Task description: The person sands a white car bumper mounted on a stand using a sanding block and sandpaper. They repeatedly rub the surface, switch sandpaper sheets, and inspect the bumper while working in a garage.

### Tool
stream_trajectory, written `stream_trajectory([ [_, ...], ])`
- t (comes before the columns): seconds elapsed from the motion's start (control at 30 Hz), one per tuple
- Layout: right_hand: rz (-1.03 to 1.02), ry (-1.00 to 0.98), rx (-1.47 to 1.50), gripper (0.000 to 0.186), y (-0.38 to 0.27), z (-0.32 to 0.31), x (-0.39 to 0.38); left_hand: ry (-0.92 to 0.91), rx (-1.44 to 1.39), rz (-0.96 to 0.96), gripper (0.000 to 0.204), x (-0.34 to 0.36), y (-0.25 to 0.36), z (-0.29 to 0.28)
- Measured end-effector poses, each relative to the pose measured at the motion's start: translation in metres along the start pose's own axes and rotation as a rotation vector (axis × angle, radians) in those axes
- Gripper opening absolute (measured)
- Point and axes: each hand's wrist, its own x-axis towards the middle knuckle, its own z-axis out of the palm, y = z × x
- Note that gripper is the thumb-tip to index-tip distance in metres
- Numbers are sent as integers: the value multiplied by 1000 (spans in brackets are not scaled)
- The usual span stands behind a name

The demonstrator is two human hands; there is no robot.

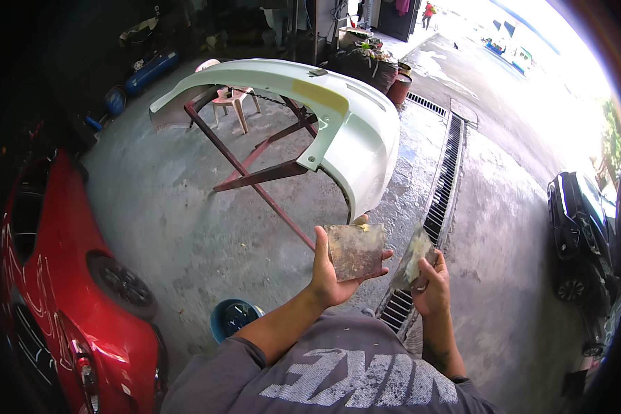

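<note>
My left hand (330,284) is wrapped round a flat, square-cornered board (355,254), its thumb along one side and fingertips showing past the other. The board is stained brown and grey, with a small yellowish dab at its far edge. To the right, my right hand (432,290) pinches a thin flat spreader (415,261) smeared with pale putty-like stuff. The two tools are apart. Beyond them a pale green-white car bumper (369,131) rests on a dark red metal stand (259,176). A yellowish patch (321,95) marks the bumper's upper face.
At left stands a red car (107,331); a blue bucket (236,319) sits by my left elbow. A grated drain (445,186) runs along the floor at right. A plastic chair (238,109) is behind the stand, and a black car (586,241) is far right. A distant person (428,14) appears outside.
</note>
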Motion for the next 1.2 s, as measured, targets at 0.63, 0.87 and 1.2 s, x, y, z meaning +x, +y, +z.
stream_trajectory([
  [0.63, -243, -31, -268, 46, -1, 46, -10, -323, 491, -40, 111, -30, -23, 11],
  [0.87, -303, -136, -443, 44, 8, 70, -37, -344, 373, -212, 117, -32, -4, 17],
  [1.2, -285, -117, -370, 49, -1, 94, -6, -305, 526, -21, 124, -35, 4, 1],
])
